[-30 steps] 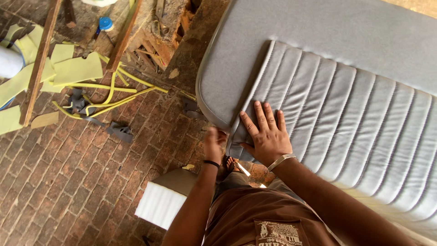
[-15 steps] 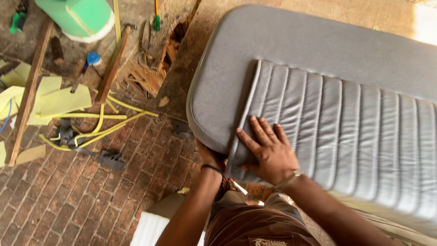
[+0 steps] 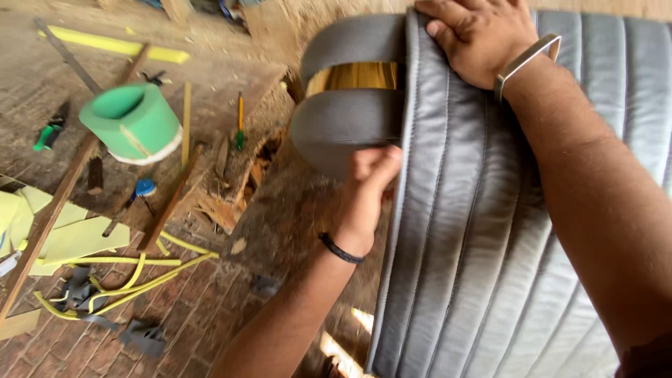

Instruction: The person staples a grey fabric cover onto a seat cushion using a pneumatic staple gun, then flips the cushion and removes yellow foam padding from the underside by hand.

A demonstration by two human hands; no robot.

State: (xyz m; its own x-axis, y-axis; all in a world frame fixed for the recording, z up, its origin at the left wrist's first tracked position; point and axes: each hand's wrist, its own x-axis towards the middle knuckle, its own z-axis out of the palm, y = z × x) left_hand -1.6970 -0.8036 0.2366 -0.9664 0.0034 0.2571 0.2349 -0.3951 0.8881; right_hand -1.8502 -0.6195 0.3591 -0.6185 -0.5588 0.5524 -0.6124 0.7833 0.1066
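Grey ribbed cushion cover [image 3: 490, 231], pinched by the left hand [image 3: 371, 175], pressed flat by the open right hand [image 3: 479, 38], above a brick floor [image 3: 210, 322].

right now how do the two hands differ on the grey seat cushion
The left hand is curled into a fist, gripping the ribbed cover's edge; the right hand lies flatter, fingers pressing on top. The left wrist wears a thin black band, the right a metal bangle. The left sits lower at the side, the right near the top. Both touch the same grey seat cushion.
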